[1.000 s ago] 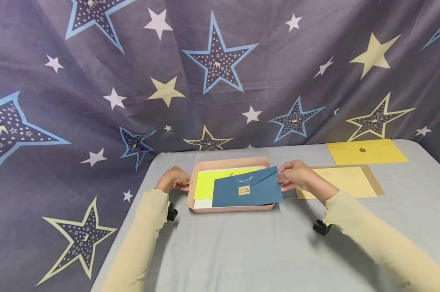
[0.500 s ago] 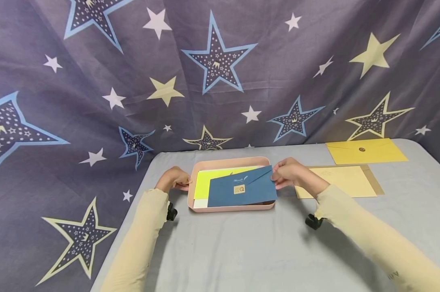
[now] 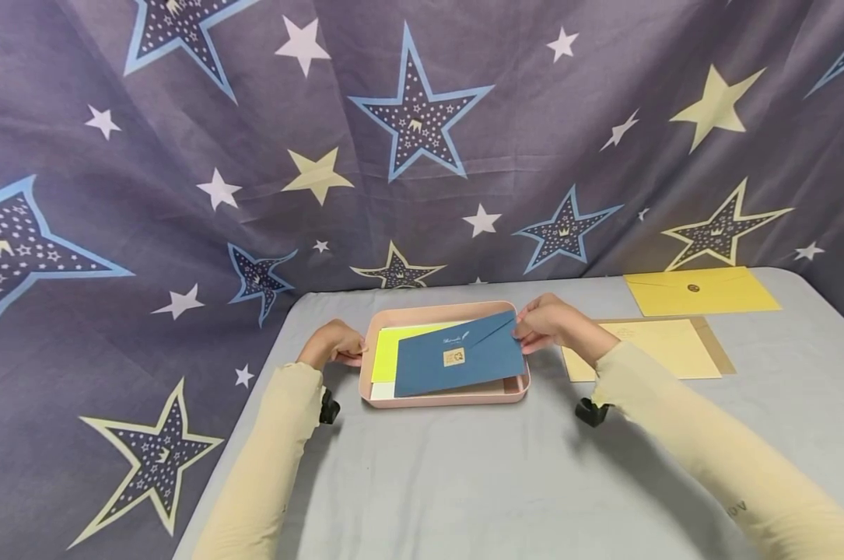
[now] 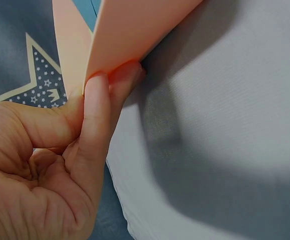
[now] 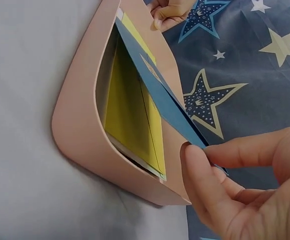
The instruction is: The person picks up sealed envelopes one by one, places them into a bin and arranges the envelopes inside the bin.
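Observation:
A pink tray [image 3: 450, 401] stands on the table with a bright yellow envelope [image 3: 391, 354] and a white one [image 3: 383, 390] inside. My left hand [image 3: 337, 343] pinches the tray's left wall, thumb inside and fingers outside in the left wrist view. With its right end raised, a dark blue envelope [image 3: 457, 354] bearing a small tan sticker slants over the tray. My right hand [image 3: 551, 327] pinches that raised end between thumb and fingers. In the right wrist view, the blue envelope [image 5: 157, 95] leans above the yellow envelope [image 5: 134, 115], its far end down inside the tray.
To the right lie a cream envelope [image 3: 663, 354] and a brown one [image 3: 716, 346] partly beneath it. A golden yellow envelope [image 3: 702, 292] with a dark seal rests at the back right edge. Behind the table hangs a star-patterned curtain [image 3: 464, 218].
My right hand has moved left with the blue envelope, bringing its right end from beyond the tray's right wall to over the tray. The left hand stays on the tray wall.

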`<state>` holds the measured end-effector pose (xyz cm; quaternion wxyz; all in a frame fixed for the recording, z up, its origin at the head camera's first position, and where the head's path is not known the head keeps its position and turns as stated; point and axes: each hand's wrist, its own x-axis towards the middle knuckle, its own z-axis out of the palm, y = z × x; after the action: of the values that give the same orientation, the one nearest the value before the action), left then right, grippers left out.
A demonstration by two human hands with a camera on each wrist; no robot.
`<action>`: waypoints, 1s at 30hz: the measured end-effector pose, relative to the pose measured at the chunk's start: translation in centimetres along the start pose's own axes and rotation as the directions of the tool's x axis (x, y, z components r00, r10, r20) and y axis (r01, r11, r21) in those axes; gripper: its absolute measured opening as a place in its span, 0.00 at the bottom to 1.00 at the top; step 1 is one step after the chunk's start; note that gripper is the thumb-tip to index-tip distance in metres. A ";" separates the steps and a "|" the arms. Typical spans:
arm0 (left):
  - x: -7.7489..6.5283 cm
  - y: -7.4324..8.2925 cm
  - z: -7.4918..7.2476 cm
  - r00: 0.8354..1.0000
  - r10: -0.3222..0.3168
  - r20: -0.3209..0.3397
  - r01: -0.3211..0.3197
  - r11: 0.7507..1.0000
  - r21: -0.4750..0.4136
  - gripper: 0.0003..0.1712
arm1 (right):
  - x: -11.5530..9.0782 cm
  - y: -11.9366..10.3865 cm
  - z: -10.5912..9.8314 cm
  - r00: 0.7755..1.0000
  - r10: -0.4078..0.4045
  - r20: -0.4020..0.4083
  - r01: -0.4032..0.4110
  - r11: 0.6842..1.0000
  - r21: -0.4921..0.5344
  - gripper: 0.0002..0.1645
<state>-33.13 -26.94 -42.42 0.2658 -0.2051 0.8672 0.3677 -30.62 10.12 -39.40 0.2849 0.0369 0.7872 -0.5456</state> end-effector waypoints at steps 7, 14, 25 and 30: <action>0.1 0.0 0.0 1.000 -0.001 -0.003 0.001 1.000 -0.010 0.12 | 0.2 0.2 0.3 1.000 -0.013 0.015 0.013 1.000 0.027 0.12; 0.1 -0.1 0.0 1.000 0.005 -0.001 -0.005 1.000 -0.030 0.09 | 0.5 0.0 1.1 1.000 -0.011 0.025 0.011 1.000 0.011 0.17; 0.2 -0.3 0.0 1.000 0.015 -0.005 -0.016 0.998 -0.054 0.10 | 1.0 -0.3 2.5 1.000 -0.008 0.028 0.007 0.998 0.062 0.12; 0.2 -0.3 0.1 1.000 0.024 -0.001 -0.024 0.997 -0.070 0.11 | 1.1 -0.4 3.1 0.999 -0.010 0.038 0.007 0.997 0.079 0.15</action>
<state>-33.06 -27.07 -42.73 0.2540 -0.2040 0.8563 0.4009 -30.45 6.96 -40.36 0.2957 0.0342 0.7598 -0.5780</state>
